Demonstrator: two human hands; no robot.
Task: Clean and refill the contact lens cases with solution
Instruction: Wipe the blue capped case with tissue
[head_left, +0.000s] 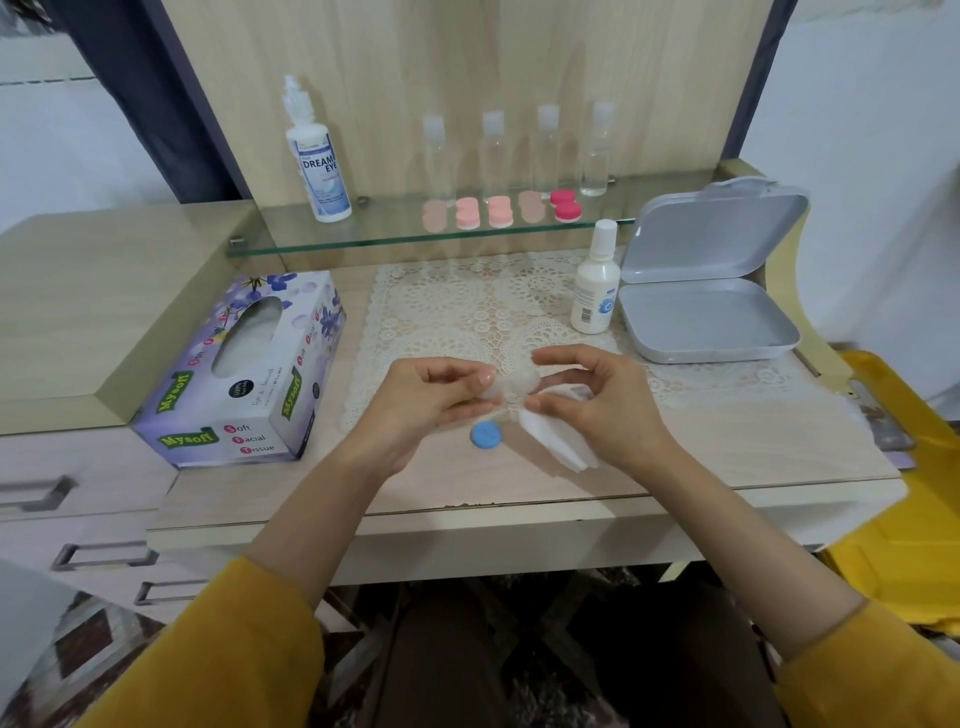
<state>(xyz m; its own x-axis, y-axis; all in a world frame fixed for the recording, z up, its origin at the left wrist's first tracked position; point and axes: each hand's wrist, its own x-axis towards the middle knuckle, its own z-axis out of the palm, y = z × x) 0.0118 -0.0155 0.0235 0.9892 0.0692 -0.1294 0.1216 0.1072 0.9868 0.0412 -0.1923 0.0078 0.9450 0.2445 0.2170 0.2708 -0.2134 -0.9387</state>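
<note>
Clear contact lens case, blurred, held up between both hands just above the front edge of a lace mat. Left hand with fingers curled, thumb and fingertips pinching the left end of the case. Right hand with fingers curled too, index finger arched over the case's right end and thumb below, pinching a white tissue against it; rest of the tissue trailing down under the palm toward the desk. Impossible to tell through the blur whether the case's wells are covered.

Just below the hands, lying flat on the desk: one round blue cap, close to the tissue.

To the left, a purple flowered tissue box, set at an angle. To the right, at the mat's far corner, a small white solution bottle, upright, just beside an open grey hinged box with its lid leaning back.

Behind, on a glass shelf: a tall white solution bottle at the left, four clear bottles in a row, and in front of them five lens cases in shades of pink, the rightmost the deepest.

Mustard-yellow sleeves on both forearms at the bottom of the view
</note>
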